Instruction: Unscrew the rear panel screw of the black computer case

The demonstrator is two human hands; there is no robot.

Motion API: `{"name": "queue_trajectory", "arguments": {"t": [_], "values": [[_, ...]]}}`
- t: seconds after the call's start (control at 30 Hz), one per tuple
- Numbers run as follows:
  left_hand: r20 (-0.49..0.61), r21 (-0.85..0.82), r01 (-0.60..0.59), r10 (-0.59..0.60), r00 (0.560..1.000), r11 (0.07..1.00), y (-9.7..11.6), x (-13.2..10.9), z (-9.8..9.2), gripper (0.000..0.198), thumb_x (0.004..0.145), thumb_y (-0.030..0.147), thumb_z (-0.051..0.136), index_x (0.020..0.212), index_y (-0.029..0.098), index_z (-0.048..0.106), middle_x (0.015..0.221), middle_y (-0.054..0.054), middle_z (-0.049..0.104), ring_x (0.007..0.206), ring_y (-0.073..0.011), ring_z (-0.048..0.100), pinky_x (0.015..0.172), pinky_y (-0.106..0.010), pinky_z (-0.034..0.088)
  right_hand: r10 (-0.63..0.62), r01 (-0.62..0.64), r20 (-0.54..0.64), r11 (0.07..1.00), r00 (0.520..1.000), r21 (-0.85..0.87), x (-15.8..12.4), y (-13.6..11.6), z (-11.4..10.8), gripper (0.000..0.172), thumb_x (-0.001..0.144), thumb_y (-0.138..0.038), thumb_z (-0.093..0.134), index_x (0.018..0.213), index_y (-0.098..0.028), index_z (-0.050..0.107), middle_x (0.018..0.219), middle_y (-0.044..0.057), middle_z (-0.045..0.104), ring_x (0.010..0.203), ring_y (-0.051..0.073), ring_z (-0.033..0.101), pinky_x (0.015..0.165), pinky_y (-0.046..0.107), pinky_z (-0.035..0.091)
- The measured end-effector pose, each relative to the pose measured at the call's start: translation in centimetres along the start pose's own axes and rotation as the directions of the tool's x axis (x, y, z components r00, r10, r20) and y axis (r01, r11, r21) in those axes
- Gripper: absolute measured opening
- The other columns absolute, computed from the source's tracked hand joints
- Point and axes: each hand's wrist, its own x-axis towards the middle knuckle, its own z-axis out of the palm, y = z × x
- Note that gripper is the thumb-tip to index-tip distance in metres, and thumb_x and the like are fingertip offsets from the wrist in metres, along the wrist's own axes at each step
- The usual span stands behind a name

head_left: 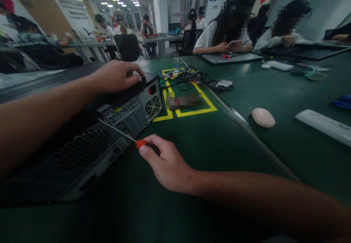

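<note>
A dark desktop computer case (82,149) lies at the left with its rear panel facing me, showing a fan grille (153,106) and expansion slots. On its upper face rests my left hand (120,75), index finger bent down at the rear edge and thumb stretched out, with nothing visible in it. My right hand (167,162) is wrapped round the handle of a screwdriver (140,143) with an orange collar. The long thin shaft points up and left, and its tip meets the rear panel beside the slots. Exactly what the tip touches is too small to tell.
Tangled black cables (196,75) lie behind the case, near yellow tape (196,113) on the green table (208,140). A computer mouse (263,118) and a long white bar (325,126) are at the right. People sit across the table by flat dark panels (230,58).
</note>
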Motion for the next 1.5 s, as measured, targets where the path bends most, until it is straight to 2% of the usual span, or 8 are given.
{"name": "queue_trajectory", "arguments": {"t": [0.1,0.23,0.63,1.03,1.23,1.43,1.5], "values": [[0.006,-0.003,-0.003,0.003,1.000,1.000,-0.15,0.07,0.07,0.055,0.100,0.040,0.045,0.134,0.014,0.080,0.085,-0.005,0.069,0.076,-0.0180,0.059,0.087,-0.034,0.045,0.023,-0.023,0.003,1.000,1.000,0.020,0.02,0.03,0.00,0.014,0.105,-0.034,0.069,0.111,-0.022,0.067,0.091,-0.001,0.068,0.083,0.017,0.065,0.077,0.032,0.049],[-0.023,-0.007,-0.034,0.034,0.999,0.999,-0.53,0.17,0.29,0.053,0.099,0.041,0.045,0.130,0.016,0.080,0.082,-0.003,0.067,0.075,-0.0171,0.060,0.081,-0.032,0.043,0.055,-0.055,-0.010,0.997,0.998,0.048,0.01,0.09,-0.02,0.026,0.095,-0.033,0.079,0.112,-0.023,0.062,0.092,-0.002,0.065,0.080,0.017,0.062,0.075,0.032,0.050],[-0.004,-0.001,-0.023,0.023,1.000,1.000,-0.40,0.11,0.20,0.055,0.100,0.041,0.044,0.132,0.015,0.079,0.083,-0.005,0.069,0.074,-0.0184,0.060,0.080,-0.034,0.042,0.052,-0.051,-0.012,0.996,0.999,0.077,0.16,-0.06,0.05,0.021,0.094,-0.027,0.079,0.104,-0.024,0.060,0.091,-0.003,0.063,0.082,0.017,0.062,0.075,0.031,0.049],[0.028,-0.007,0.013,-0.013,1.000,1.000,0.11,-0.06,-0.12,0.055,0.100,0.040,0.044,0.134,0.015,0.079,0.088,-0.007,0.071,0.078,-0.0196,0.060,0.087,-0.035,0.043,0.057,-0.056,-0.006,0.995,0.998,0.085,0.15,-0.08,-0.03,0.020,0.096,-0.029,0.078,0.104,-0.023,0.061,0.092,-0.003,0.064,0.081,0.016,0.061,0.075,0.031,0.048],[0.003,-0.006,-0.008,0.008,1.000,1.000,-0.28,0.08,0.09,0.055,0.101,0.041,0.044,0.134,0.016,0.080,0.089,-0.006,0.071,0.078,-0.0192,0.059,0.087,-0.035,0.043,0.081,-0.080,-0.002,0.995,0.997,0.050,0.00,-0.39,-0.05,0.017,0.099,-0.031,0.076,0.105,-0.023,0.063,0.097,-0.001,0.068,0.088,0.018,0.064,0.078,0.031,0.050],[0.015,-0.010,-0.007,0.007,1.000,1.000,-0.33,0.13,0.22,0.054,0.100,0.040,0.045,0.135,0.015,0.078,0.088,-0.005,0.070,0.075,-0.0185,0.058,0.082,-0.033,0.042,0.046,-0.046,-0.002,0.999,0.999,0.011,0.04,-0.29,-0.02,0.012,0.104,-0.033,0.069,0.102,-0.022,0.066,0.086,-0.003,0.063,0.081,0.016,0.060,0.074,0.030,0.047],[-0.001,-0.015,-0.008,0.008,1.000,1.000,-0.41,0.16,0.32,0.053,0.099,0.039,0.046,0.133,0.014,0.079,0.086,-0.005,0.069,0.074,-0.0179,0.058,0.080,-0.032,0.041,0.018,-0.018,0.003,1.000,1.000,-0.002,0.12,-0.13,-0.03,0.015,0.107,-0.034,0.065,0.099,-0.022,0.066,0.083,-0.003,0.060,0.078,0.016,0.059,0.073,0.030,0.045]]}}
